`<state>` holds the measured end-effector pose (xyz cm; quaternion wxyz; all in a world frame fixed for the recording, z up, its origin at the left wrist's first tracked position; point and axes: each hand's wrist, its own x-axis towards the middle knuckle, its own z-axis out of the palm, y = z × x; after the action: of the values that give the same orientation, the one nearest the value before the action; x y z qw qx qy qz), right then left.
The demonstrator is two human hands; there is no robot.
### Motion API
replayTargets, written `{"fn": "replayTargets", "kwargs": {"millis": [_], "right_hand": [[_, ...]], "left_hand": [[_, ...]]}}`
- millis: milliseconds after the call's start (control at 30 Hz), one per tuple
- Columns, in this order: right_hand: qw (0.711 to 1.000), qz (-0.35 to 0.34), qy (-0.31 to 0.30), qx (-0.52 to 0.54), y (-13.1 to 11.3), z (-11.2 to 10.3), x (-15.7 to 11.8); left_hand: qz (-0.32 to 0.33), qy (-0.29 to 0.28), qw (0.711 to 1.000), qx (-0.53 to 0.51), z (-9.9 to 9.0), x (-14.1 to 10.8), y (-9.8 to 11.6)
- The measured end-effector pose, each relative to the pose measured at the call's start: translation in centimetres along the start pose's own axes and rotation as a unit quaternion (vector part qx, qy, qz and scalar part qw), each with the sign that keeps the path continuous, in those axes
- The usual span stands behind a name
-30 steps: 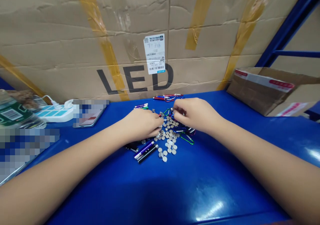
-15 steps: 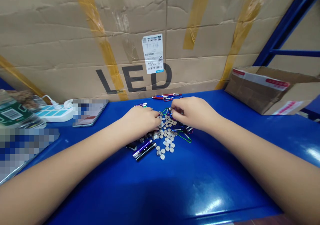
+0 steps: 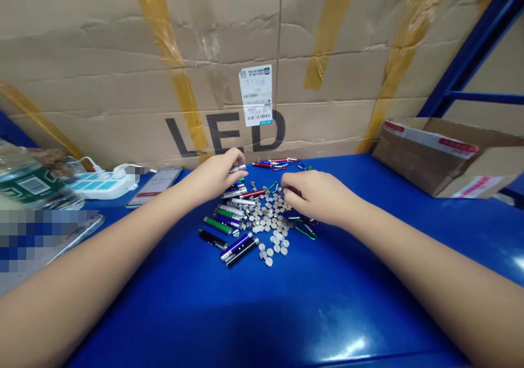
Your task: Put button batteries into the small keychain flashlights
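Observation:
My left hand (image 3: 221,172) is closed around a silver penlight (image 3: 237,168), whose end sticks out past the fingers. Below it lie several penlight tubes in green (image 3: 218,225), purple (image 3: 236,245), black (image 3: 242,252), red (image 3: 252,194) and silver. A heap of button cells (image 3: 268,215) is spread between the hands. My right hand (image 3: 315,196) is over the heap's right side, fingers curled in a pinch; a small silvery bit shows at the tips, too hidden to name. Near it lie a green carabiner (image 3: 305,229) and dark pieces partly under the hand.
Behind the blue table (image 3: 262,313) stands a large carton (image 3: 327,122) marked LED. Red penlights (image 3: 268,165) with clips lie near it. An open cardboard box (image 3: 426,155) is at right. At left are a power strip (image 3: 102,186), a phone (image 3: 158,185) and a plastic bottle (image 3: 36,179).
My left hand has moved up and left off the heap, uncovering the row of tubes, and a silver penlight now shows in it. My right hand stays in nearly the same place, still pinched.

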<state>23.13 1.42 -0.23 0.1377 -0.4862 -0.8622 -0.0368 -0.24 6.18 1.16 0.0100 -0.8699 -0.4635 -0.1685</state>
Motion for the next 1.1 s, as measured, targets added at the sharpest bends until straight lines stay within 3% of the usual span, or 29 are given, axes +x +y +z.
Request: {"fn": "replayTargets", "kwargs": {"millis": [100, 200, 367, 667, 767, 933, 1100], "right_hand": [[1.0, -0.006, -0.021, -0.011, -0.5, 0.2, 0.1], [0.999, -0.012, -0.028, -0.016, -0.8, 0.5, 0.2], [0.999, -0.03, -0.015, -0.025, -0.8, 1.0, 0.2], [0.999, -0.033, -0.012, -0.022, -0.8, 0.9, 0.1], [0.999, -0.036, -0.001, -0.004, -1.0, 0.8, 0.0], [0.995, -0.017, 0.015, 0.097, -1.4, 0.6, 0.0], [0.978, 0.0, 0.056, 0.2, -1.5, 0.9, 0.1]], "left_hand": [[-0.011, -0.027, 0.999, -0.031, 1.0, 0.5, -2.8], [-0.006, -0.033, 0.999, -0.022, 2.3, 0.6, -4.3], [-0.011, -0.038, 0.997, -0.07, 3.1, 0.4, -4.2], [-0.004, 0.009, 0.997, -0.078, 2.1, 0.2, -4.1], [0.044, 0.049, 0.992, -0.108, 1.1, 0.0, -2.7], [0.206, 0.016, 0.969, -0.136, 0.6, -0.7, 1.7], [0.202, 0.052, 0.966, -0.15, 1.4, -1.0, 3.7]]}}
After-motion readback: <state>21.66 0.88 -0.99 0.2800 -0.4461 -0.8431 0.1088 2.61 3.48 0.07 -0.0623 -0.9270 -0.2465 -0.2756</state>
